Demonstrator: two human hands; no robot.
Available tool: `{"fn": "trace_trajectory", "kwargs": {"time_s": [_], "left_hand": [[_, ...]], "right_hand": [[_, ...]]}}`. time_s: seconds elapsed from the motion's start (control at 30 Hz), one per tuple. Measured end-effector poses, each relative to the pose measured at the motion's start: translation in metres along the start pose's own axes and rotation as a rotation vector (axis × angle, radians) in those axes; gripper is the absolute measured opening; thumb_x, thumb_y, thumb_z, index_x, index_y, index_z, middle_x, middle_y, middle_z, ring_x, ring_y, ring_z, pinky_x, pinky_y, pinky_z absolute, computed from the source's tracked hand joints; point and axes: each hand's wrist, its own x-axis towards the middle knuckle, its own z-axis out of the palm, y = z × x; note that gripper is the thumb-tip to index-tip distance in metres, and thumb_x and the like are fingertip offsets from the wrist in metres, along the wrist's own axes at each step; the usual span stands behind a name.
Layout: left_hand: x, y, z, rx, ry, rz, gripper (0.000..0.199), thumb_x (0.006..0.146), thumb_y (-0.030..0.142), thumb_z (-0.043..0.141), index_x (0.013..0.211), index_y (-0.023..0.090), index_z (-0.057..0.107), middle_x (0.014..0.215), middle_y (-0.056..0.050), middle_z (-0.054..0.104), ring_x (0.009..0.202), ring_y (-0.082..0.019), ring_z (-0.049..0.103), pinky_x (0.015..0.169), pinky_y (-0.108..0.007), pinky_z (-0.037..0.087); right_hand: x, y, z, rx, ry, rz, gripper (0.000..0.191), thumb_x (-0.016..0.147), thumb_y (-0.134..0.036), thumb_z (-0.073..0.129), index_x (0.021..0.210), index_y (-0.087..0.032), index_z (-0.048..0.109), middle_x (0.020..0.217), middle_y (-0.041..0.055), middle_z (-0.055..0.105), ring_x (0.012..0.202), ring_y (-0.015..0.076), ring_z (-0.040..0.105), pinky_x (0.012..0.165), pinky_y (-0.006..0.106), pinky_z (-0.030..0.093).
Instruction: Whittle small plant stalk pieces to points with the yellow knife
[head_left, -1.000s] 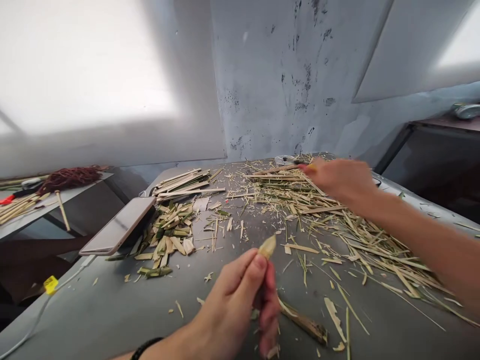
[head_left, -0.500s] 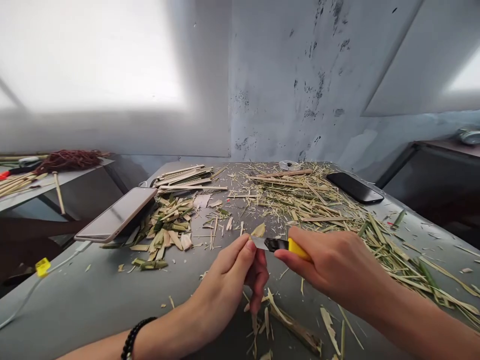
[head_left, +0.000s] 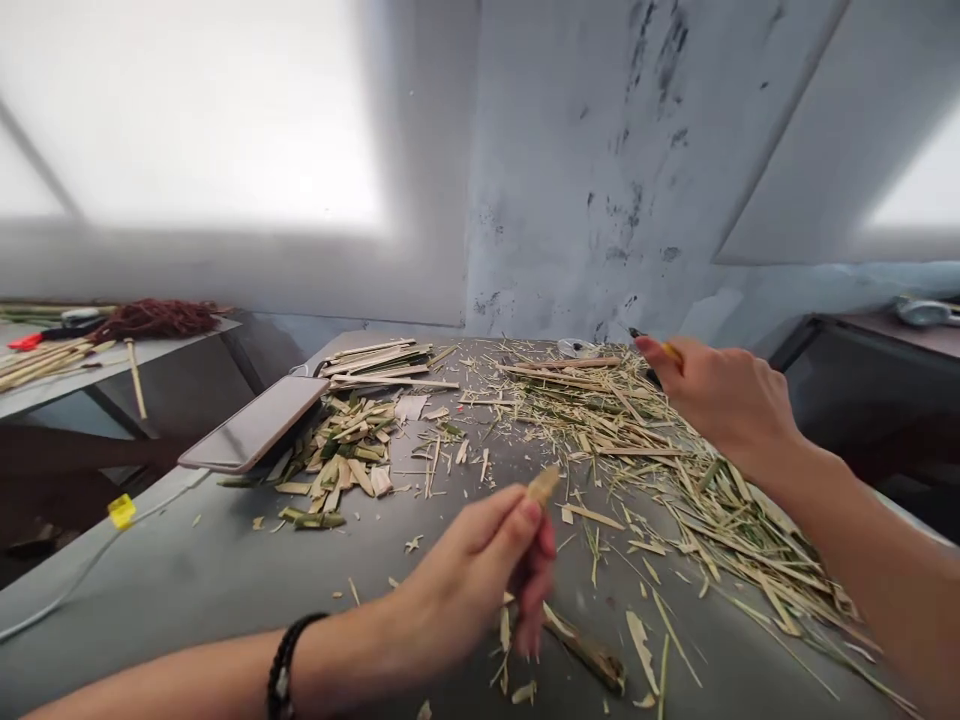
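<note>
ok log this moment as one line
left hand: grips bamboo piece | right hand: holds yellow knife, out over shavings pile | table: phone, cut strips

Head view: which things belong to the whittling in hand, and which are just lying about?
In use:
left hand gripping bamboo stick
right hand holding yellow knife
shavings on table

Lying about:
phone
cut strips
red cord on side table
</note>
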Motion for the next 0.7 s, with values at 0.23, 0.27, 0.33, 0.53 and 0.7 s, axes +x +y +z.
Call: {"fn": "trace_trajectory", "kwargs": {"time_s": [0.23, 0.27, 0.33, 0.53, 0.7], "left_hand": [[0.013, 0.0, -0.015, 0.006, 0.076, 0.039, 0.036, 0.103, 0.055, 0.042, 0.099, 0.02, 0.049, 0.071, 0.002, 0.06, 0.049, -0.009, 0.057, 0.052, -0.021, 0.048], [0.013, 0.0, -0.015, 0.015, 0.073, 0.038, 0.036, 0.103, 0.055, 0.043, 0.1, 0.02, 0.05, 0.073, 0.001, 0.061, 0.049, -0.01, 0.057, 0.053, -0.022, 0.05], [0.011, 0.0, -0.013, 0.051, 0.068, 0.037, 0.037, 0.102, 0.056, 0.044, 0.101, 0.019, 0.053, 0.076, 0.0, 0.062, 0.052, -0.01, 0.058, 0.055, -0.023, 0.05], [0.009, 0.009, -0.01, 0.214, 0.036, 0.027, 0.053, 0.099, 0.064, 0.046, 0.094, 0.015, 0.065, 0.083, -0.004, 0.065, 0.06, -0.013, 0.061, 0.059, -0.025, 0.05], [0.014, 0.011, -0.02, 0.309, 0.171, 0.045, 0.052, 0.094, 0.065, 0.056, 0.08, 0.015, 0.062, 0.066, 0.001, 0.055, 0.057, -0.012, 0.054, 0.057, -0.023, 0.041]], "right_hand": [[-0.052, -0.043, 0.004, 0.621, -0.456, -0.238, 0.058, 0.099, -0.075, 0.04, 0.106, -0.022, 0.064, 0.07, -0.0008, 0.057, 0.058, 0.0137, 0.05, 0.053, 0.026, 0.037], [-0.06, -0.052, 0.005, 0.752, -0.54, -0.264, 0.051, 0.098, -0.07, 0.049, 0.108, -0.022, 0.064, 0.072, -0.0017, 0.057, 0.059, 0.0129, 0.048, 0.054, 0.026, 0.037], [-0.071, -0.067, 0.005, 0.957, -0.65, -0.286, 0.038, 0.097, -0.059, 0.061, 0.103, -0.021, 0.064, 0.074, -0.0025, 0.057, 0.063, 0.0118, 0.047, 0.058, 0.025, 0.038], [-0.081, -0.077, 0.004, 1.235, -0.902, -0.219, 0.029, 0.095, -0.047, 0.068, 0.091, -0.02, 0.058, 0.066, -0.0033, 0.059, 0.059, 0.0108, 0.052, 0.052, 0.022, 0.036], [-0.079, -0.074, 0.009, 1.228, -0.891, -0.139, 0.036, 0.091, -0.054, 0.07, 0.097, -0.02, 0.059, 0.068, -0.0042, 0.057, 0.051, 0.0081, 0.039, 0.045, 0.021, 0.028]]}}
